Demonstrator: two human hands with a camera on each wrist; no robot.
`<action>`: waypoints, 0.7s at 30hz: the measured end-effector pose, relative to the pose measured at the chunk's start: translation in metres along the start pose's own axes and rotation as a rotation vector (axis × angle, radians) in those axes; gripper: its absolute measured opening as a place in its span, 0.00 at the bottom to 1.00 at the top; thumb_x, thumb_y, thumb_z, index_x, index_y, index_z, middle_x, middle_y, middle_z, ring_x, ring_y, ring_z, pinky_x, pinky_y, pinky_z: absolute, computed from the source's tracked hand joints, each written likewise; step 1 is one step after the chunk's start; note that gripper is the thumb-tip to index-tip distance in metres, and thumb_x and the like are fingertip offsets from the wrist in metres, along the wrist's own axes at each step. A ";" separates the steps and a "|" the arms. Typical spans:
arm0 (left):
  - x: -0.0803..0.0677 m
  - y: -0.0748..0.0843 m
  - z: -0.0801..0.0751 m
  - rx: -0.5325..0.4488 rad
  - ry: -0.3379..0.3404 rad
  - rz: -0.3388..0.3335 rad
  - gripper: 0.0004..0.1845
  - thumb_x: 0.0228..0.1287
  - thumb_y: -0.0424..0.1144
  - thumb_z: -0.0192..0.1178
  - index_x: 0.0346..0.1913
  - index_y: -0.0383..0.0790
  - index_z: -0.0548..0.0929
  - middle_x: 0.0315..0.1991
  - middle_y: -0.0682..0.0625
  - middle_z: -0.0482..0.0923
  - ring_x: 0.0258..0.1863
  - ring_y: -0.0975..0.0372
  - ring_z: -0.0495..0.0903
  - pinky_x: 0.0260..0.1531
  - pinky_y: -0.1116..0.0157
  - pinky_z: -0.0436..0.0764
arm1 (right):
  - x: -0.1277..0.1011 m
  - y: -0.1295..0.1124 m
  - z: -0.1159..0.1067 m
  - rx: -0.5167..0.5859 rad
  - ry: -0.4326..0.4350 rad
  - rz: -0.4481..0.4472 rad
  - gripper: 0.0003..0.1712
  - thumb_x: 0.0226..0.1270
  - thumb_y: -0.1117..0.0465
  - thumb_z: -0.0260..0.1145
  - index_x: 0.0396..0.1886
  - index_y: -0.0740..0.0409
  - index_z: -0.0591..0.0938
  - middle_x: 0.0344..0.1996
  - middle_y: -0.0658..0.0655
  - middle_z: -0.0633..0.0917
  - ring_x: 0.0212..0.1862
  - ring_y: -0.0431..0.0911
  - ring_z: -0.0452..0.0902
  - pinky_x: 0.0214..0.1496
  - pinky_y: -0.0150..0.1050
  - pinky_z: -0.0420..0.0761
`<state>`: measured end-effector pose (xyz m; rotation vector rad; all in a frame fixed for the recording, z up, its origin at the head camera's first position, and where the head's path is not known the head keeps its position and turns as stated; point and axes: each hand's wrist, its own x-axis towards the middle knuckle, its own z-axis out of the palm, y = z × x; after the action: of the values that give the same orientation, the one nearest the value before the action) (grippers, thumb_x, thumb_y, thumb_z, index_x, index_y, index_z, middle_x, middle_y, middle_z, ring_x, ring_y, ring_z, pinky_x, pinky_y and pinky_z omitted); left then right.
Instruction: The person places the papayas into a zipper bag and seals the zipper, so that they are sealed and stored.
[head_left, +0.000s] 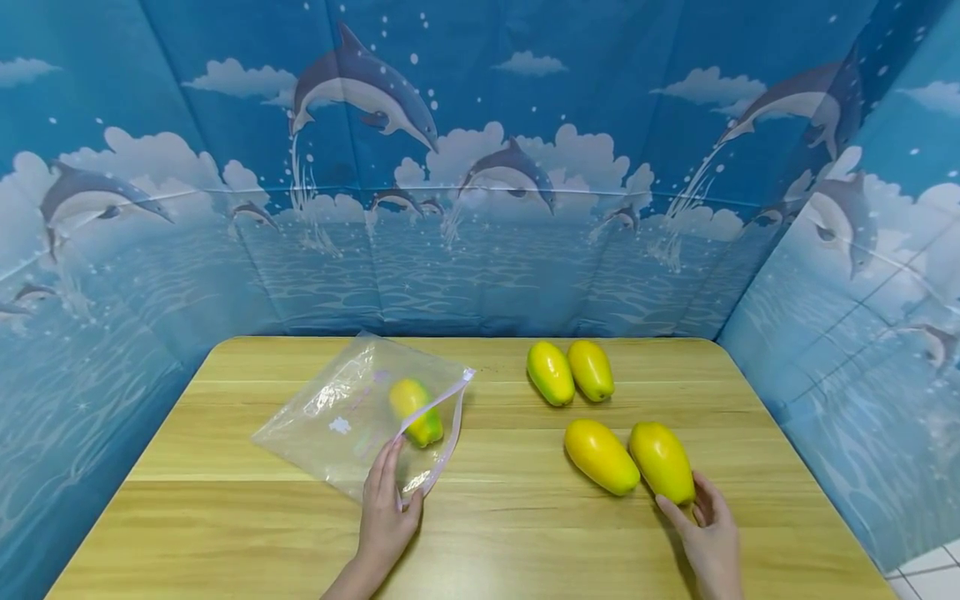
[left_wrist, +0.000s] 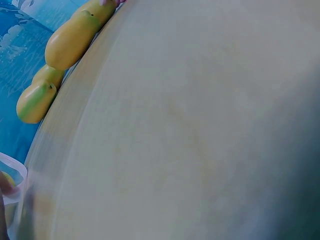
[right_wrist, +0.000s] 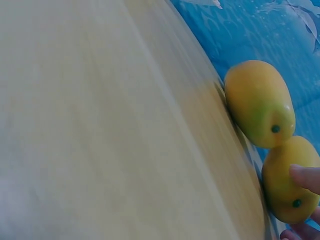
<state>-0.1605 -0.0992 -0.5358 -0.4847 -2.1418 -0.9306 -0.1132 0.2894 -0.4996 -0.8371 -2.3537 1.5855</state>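
Observation:
A clear zip bag [head_left: 300, 433] with a pale purple zip edge lies on the table at the left, its mouth spread apart toward the right. Inside it, near the mouth, is one yellow-green papaya [head_left: 408, 400]. My left hand [head_left: 386, 508] holds the bag's upper edge at the near corner of the mouth, between fingers and thumb. At the right, my right hand [head_left: 708, 525] grips the near end of a yellow papaya [head_left: 660, 458], thumb on one side and fingers on the other. In the right wrist view the thumb lies across this papaya [right_wrist: 282, 175].
Another papaya [head_left: 600, 454] lies just left of the gripped one. Two more, a greener papaya [head_left: 550, 372] and a yellow papaya [head_left: 591, 369], lie side by side farther back. The wooden table [head_left: 510, 542] ends at a blue dolphin-print curtain [head_left: 480, 267].

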 end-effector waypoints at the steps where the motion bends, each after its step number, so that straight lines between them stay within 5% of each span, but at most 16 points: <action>1: 0.000 0.000 0.000 0.003 0.003 0.004 0.52 0.23 0.19 0.70 0.64 0.28 0.61 0.61 0.37 0.64 0.58 0.50 0.63 0.66 0.74 0.52 | 0.000 0.001 0.001 0.004 0.004 0.001 0.46 0.58 0.53 0.65 0.70 0.61 0.52 0.68 0.65 0.57 0.67 0.57 0.54 0.70 0.46 0.55; 13: 0.002 0.001 -0.001 -0.008 0.002 -0.002 0.53 0.22 0.18 0.69 0.64 0.28 0.61 0.60 0.37 0.64 0.57 0.49 0.64 0.66 0.75 0.52 | 0.005 -0.001 0.006 0.021 0.031 -0.001 0.48 0.58 0.52 0.65 0.71 0.61 0.49 0.68 0.68 0.55 0.65 0.59 0.54 0.68 0.50 0.57; 15: 0.001 0.001 -0.001 -0.010 -0.013 -0.024 0.52 0.24 0.18 0.69 0.64 0.29 0.61 0.60 0.38 0.64 0.58 0.52 0.63 0.66 0.75 0.51 | 0.005 -0.002 0.007 0.019 0.041 -0.006 0.48 0.58 0.53 0.65 0.70 0.61 0.49 0.67 0.69 0.56 0.63 0.58 0.57 0.66 0.43 0.62; 18: 0.000 0.000 -0.001 -0.012 -0.025 -0.038 0.51 0.26 0.19 0.68 0.65 0.29 0.61 0.61 0.38 0.63 0.59 0.53 0.63 0.66 0.75 0.51 | 0.003 -0.003 0.008 0.017 0.062 -0.002 0.46 0.58 0.55 0.65 0.70 0.59 0.52 0.65 0.69 0.60 0.54 0.43 0.63 0.55 0.26 0.68; 21: -0.001 0.000 -0.001 -0.019 -0.036 -0.047 0.50 0.28 0.20 0.68 0.65 0.29 0.61 0.62 0.39 0.62 0.60 0.53 0.62 0.65 0.75 0.51 | 0.004 -0.002 0.010 0.033 0.082 -0.006 0.44 0.57 0.55 0.66 0.69 0.60 0.54 0.63 0.68 0.62 0.47 0.32 0.61 0.42 0.15 0.65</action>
<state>-0.1595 -0.1003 -0.5359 -0.4655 -2.1870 -0.9754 -0.1211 0.2833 -0.5024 -0.8697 -2.2660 1.5526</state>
